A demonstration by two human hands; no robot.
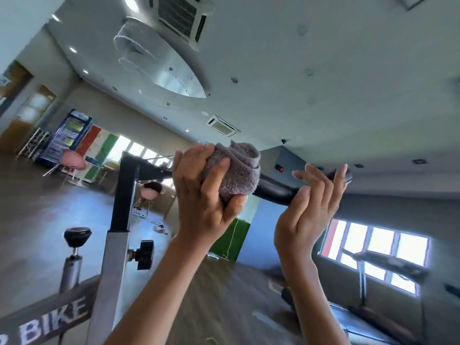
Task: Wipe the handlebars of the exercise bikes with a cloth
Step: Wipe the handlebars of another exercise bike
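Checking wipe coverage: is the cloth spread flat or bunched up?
Bunched. The grey cloth is wadded in thick folds around the black handlebar, and the left hand holds it there; no flat area shows.

handlebar [273, 190] part hidden under cloth [236, 170], frame lettering [49, 317] cut off

Grey bunched terry cloth [234, 170] in my left hand [201, 192]: fuzzy, matt, rough pile. Black curved handlebar [273, 191] at cloth's 3 o'clock: smooth, dull sheen. Silver square post [112, 265] at 7 o'clock: satin metal. Black round knob [77, 236]: glossy plastic. Brown plank floor [37, 207]: wood-look, slight shine.
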